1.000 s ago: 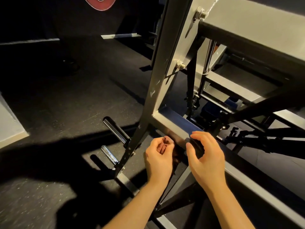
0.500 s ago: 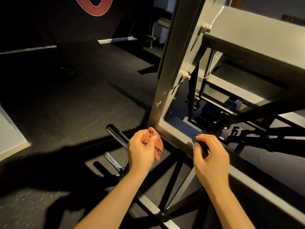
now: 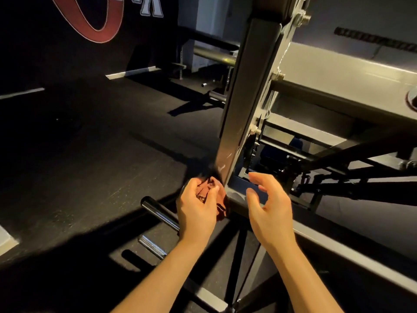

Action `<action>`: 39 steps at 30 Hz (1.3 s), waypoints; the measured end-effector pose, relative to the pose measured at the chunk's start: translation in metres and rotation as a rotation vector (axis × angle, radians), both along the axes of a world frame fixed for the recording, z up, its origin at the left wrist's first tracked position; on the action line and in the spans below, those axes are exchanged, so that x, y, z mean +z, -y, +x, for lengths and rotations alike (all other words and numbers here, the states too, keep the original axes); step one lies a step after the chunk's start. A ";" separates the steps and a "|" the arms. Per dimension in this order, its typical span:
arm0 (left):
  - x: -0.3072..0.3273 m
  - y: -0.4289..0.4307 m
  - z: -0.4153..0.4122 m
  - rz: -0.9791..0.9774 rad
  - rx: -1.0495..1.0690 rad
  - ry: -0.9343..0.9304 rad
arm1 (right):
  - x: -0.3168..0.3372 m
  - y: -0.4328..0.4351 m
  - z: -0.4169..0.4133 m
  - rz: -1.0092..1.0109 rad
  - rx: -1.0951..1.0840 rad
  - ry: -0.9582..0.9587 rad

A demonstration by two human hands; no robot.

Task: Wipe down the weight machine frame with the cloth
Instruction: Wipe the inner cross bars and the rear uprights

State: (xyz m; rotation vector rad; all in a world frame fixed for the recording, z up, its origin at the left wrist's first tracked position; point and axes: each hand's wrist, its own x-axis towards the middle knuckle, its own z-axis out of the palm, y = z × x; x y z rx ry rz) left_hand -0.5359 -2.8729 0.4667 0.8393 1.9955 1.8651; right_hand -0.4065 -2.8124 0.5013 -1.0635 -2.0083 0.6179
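A grey steel weight machine frame [image 3: 250,91] rises at centre, its upright post meeting a lower rail [image 3: 338,249] that runs down to the right. My left hand [image 3: 196,208] grips a bunched reddish-brown cloth [image 3: 220,195], which is held against the foot of the upright. My right hand [image 3: 268,204] hovers just right of that corner with its fingers loosely curled, holding nothing and apart from the rail.
Two chrome plate pegs [image 3: 158,211] stick out to the left below my left hand. Dark rubber floor [image 3: 90,166] spreads to the left. Black linkage bars [image 3: 361,177] cross behind the frame at right. A barbell rack [image 3: 214,57] stands at the back.
My left hand has carried the cloth up to the base of the upright. My right hand has lifted off the lower rail and its fingers have loosened. The camera has tilted upward.
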 end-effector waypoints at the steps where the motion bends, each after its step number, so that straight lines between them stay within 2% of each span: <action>1: 0.012 -0.002 -0.001 0.038 -0.014 -0.059 | 0.004 0.001 -0.005 0.001 -0.011 -0.022; 5: 0.039 -0.010 -0.005 0.217 -0.036 -0.230 | 0.026 0.000 -0.019 0.115 -0.027 -0.152; 7: 0.016 -0.008 -0.010 0.195 -0.101 -0.094 | 0.041 -0.003 -0.021 0.136 0.022 -0.197; 9: -0.010 -0.005 -0.017 0.098 -0.192 0.177 | 0.053 -0.009 -0.023 0.117 0.079 -0.179; 10: -0.017 -0.002 -0.020 0.032 -0.192 0.190 | 0.056 -0.012 -0.024 0.106 0.103 -0.158; 12: -0.012 0.000 -0.023 -0.055 -0.171 0.012 | 0.057 -0.012 -0.027 0.088 0.134 -0.133; 16: 0.041 -0.007 -0.025 0.182 -0.094 -0.309 | 0.052 -0.011 -0.030 0.081 0.154 -0.161; 18: 0.039 -0.011 -0.026 0.228 -0.114 -0.305 | 0.053 -0.013 -0.030 0.083 0.149 -0.153; 19: 0.027 -0.009 -0.027 0.205 -0.132 -0.227 | 0.054 -0.015 -0.029 0.086 0.143 -0.142; 21: -0.003 -0.001 -0.029 0.044 -0.191 0.000 | 0.057 -0.018 -0.027 0.103 0.127 -0.121; 22: -0.014 0.002 -0.029 -0.031 -0.208 0.046 | 0.059 -0.019 -0.026 0.109 0.127 -0.109; 24: -0.015 0.002 -0.029 -0.089 -0.149 -0.054 | 0.058 -0.019 -0.024 0.111 0.139 -0.095; 25: -0.003 -0.002 -0.030 -0.034 -0.108 -0.148 | 0.057 -0.019 -0.023 0.109 0.142 -0.094; 27: 0.033 -0.008 -0.028 0.195 -0.086 -0.351 | 0.055 -0.020 -0.023 0.100 0.135 -0.105; 29: 0.048 -0.016 -0.029 0.332 -0.118 -0.448 | 0.054 -0.021 -0.023 0.101 0.130 -0.113; 31: 0.030 -0.016 -0.033 0.271 -0.128 -0.406 | 0.054 -0.023 -0.022 0.090 0.139 -0.117; 34: -0.014 -0.005 -0.037 -0.104 -0.137 -0.351 | 0.058 -0.024 -0.022 0.072 0.140 -0.127; 35: -0.020 -0.003 -0.038 -0.155 -0.134 -0.334 | 0.058 -0.023 -0.023 0.070 0.141 -0.127; 37: -0.003 -0.003 -0.036 -0.071 -0.123 -0.295 | 0.057 -0.021 -0.024 0.067 0.142 -0.142; 39: 0.033 -0.006 -0.031 0.142 -0.106 -0.391 | 0.057 -0.020 -0.025 0.063 0.138 -0.164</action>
